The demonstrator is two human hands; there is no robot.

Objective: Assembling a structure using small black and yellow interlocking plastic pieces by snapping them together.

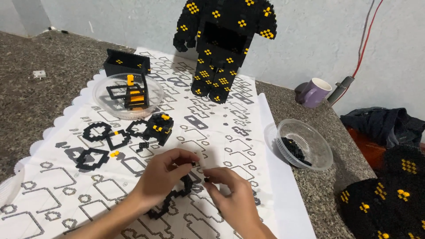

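head view | left hand (161,177) fingers curled, pinching a tiny black brick at the thumb tip | right hand (232,197) pinching a small black piece (206,179) just beside it | black brick chain (175,199) lies under both hands on the patterned sheet (221,137), near table edge

One head-worn camera looks down, close, over the patterned sheet (230,146) toward the wall.
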